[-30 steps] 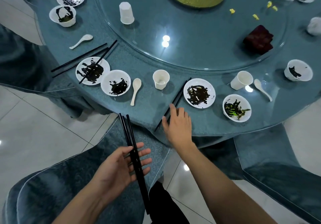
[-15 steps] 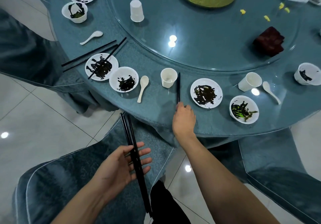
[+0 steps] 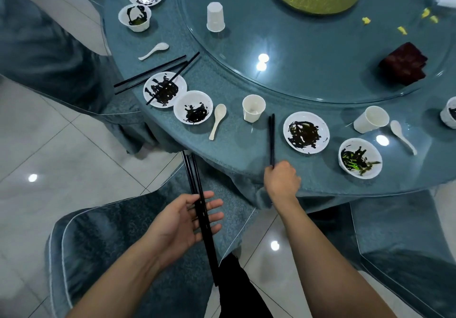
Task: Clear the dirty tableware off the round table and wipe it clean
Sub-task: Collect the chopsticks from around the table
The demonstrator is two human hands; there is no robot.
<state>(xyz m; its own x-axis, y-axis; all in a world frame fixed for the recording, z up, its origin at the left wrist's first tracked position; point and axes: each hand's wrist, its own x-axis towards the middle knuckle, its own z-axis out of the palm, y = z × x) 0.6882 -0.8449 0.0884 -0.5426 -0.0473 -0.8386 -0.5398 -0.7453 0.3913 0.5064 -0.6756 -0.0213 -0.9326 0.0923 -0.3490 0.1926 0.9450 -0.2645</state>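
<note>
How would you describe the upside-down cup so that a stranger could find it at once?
Start at the round glass turntable in the middle of the table. On its left part, well behind the plates, stands a white cup. Unlike the other cups, it sits on the glass, mouth down.

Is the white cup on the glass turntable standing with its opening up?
No, the white cup stands upside down on the glass turntable, its closed base on top.
</note>
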